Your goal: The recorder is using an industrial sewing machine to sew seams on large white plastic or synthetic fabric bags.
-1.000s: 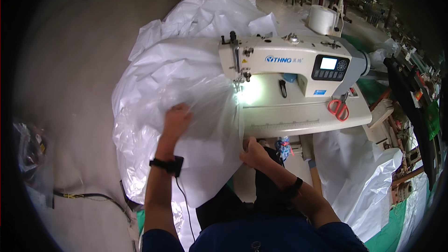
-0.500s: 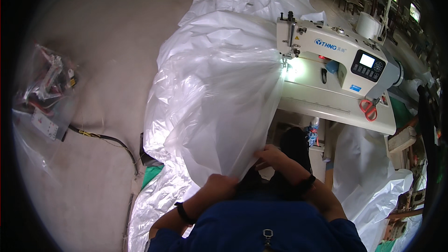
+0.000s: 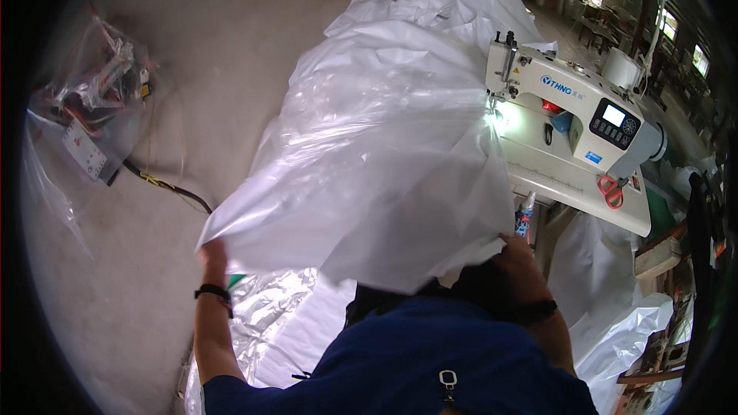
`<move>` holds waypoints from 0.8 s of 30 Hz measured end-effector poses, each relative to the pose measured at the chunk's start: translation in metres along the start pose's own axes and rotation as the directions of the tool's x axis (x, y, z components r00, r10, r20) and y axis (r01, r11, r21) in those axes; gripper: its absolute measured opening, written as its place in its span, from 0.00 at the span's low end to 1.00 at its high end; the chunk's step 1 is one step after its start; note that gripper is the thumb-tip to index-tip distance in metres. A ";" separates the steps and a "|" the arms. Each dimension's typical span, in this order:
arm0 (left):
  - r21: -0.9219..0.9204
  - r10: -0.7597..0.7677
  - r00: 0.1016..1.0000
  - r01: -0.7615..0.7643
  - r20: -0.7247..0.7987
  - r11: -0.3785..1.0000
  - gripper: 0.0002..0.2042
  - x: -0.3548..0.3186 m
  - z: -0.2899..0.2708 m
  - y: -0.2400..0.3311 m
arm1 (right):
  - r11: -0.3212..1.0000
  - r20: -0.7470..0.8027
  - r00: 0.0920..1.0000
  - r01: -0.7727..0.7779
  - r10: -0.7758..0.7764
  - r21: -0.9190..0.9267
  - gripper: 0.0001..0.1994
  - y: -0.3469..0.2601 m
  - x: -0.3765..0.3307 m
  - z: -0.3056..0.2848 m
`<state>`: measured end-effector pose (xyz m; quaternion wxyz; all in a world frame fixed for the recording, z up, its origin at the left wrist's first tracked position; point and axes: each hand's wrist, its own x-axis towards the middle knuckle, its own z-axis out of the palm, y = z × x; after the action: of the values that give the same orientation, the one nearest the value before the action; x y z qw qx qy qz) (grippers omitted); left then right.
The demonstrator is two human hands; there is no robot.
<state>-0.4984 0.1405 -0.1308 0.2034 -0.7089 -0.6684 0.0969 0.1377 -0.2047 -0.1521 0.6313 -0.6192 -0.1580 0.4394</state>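
A large white plastic sheet [image 3: 384,177] spreads from the sewing machine [image 3: 569,92] toward my body, its near edge stretched wide. My left hand [image 3: 214,255] grips the sheet's left corner, fingers closed and partly covered by it. At the other end of that edge, my right hand [image 3: 516,250] is closed on the sheet, close to the machine table's front. Beside the lit needle area, the sheet's right side runs up to the machine head. The middle of the near edge sags in front of my blue shirt.
Red-handled scissors [image 3: 611,192] and a small black tool [image 3: 548,134] lie on the machine table [image 3: 553,173]. A thread cone [image 3: 621,69] stands behind the machine. A clear bag of parts [image 3: 92,115] and a black cable [image 3: 173,188] are on the left. More white sheeting [image 3: 596,269] hangs at right.
My hands have moved far apart, the left going outward to the left and the right toward the table. The sheet's near edge has been spread open between them. The view has shifted slightly.
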 end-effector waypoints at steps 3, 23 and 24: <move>-0.888 -0.698 0.694 0.418 0.177 0.190 0.13 0.018 0.048 -0.075 | 0.977 0.220 0.975 -0.066 0.020 0.203 0.12 -0.019 -0.017 -0.019; -0.339 0.497 0.536 -0.834 -0.683 0.435 0.10 0.027 -0.289 0.420 | 0.985 0.325 0.932 -0.170 0.162 -0.001 0.14 -0.045 -0.057 0.000; -0.351 0.479 0.509 -0.854 -0.715 0.385 0.09 0.026 -0.295 0.417 | 0.986 0.322 0.935 -0.164 0.148 0.021 0.14 -0.043 -0.053 -0.004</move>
<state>0.0035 0.1094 -0.0368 0.0382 -0.9405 -0.2115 -0.2632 0.1265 -0.2402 -0.0948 0.5749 -0.5356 -0.1981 0.5860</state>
